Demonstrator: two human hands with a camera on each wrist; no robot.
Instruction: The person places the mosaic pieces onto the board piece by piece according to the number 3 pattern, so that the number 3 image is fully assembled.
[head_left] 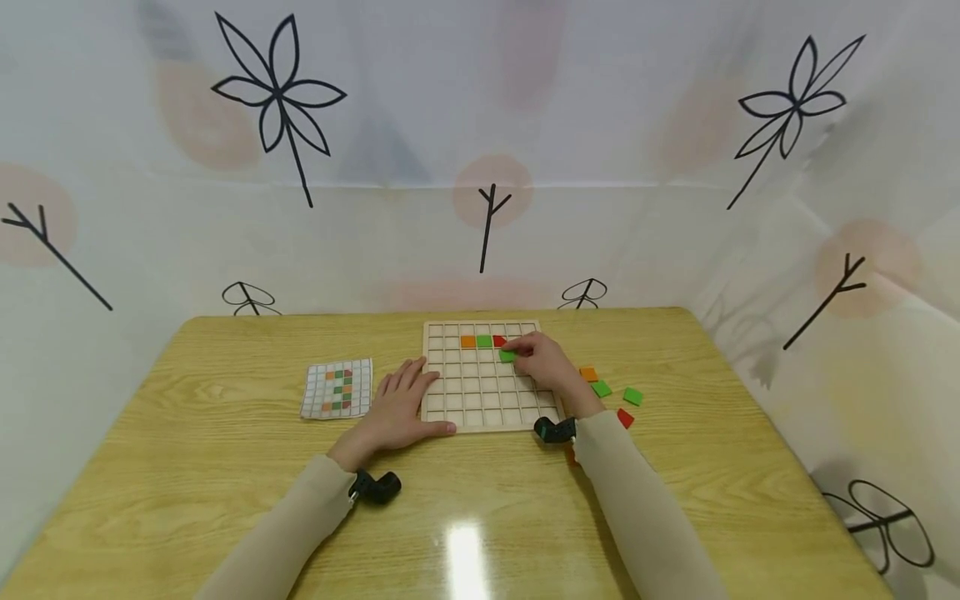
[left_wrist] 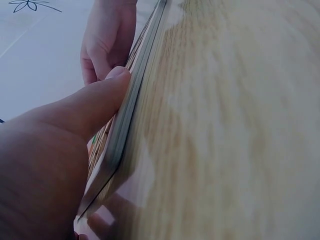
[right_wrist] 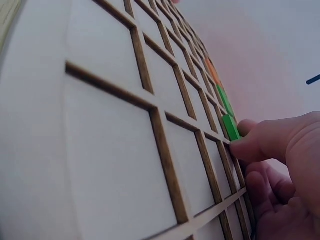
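A wooden grid board [head_left: 472,383] lies on the table, divided into square cells by thin raised strips. In its upper part an orange tile [head_left: 468,342], a green tile [head_left: 483,341] and a red tile [head_left: 499,341] sit side by side in one row. My right hand [head_left: 546,363] pinches another green tile [right_wrist: 230,128] between thumb and finger, at the cell just below the red one. At the board's lower left corner rests my left hand [head_left: 397,414], fingers along the left side and the thumb [left_wrist: 107,95] on the near edge.
Left of the board lies a card [head_left: 313,393] printed with a grid of coloured squares. Loose tiles lie to the right, among them an orange one [head_left: 588,374], a green one [head_left: 633,396] and a red one [head_left: 625,417]. Patterned cloth [head_left: 420,250] hangs behind the table [head_left: 225,467].
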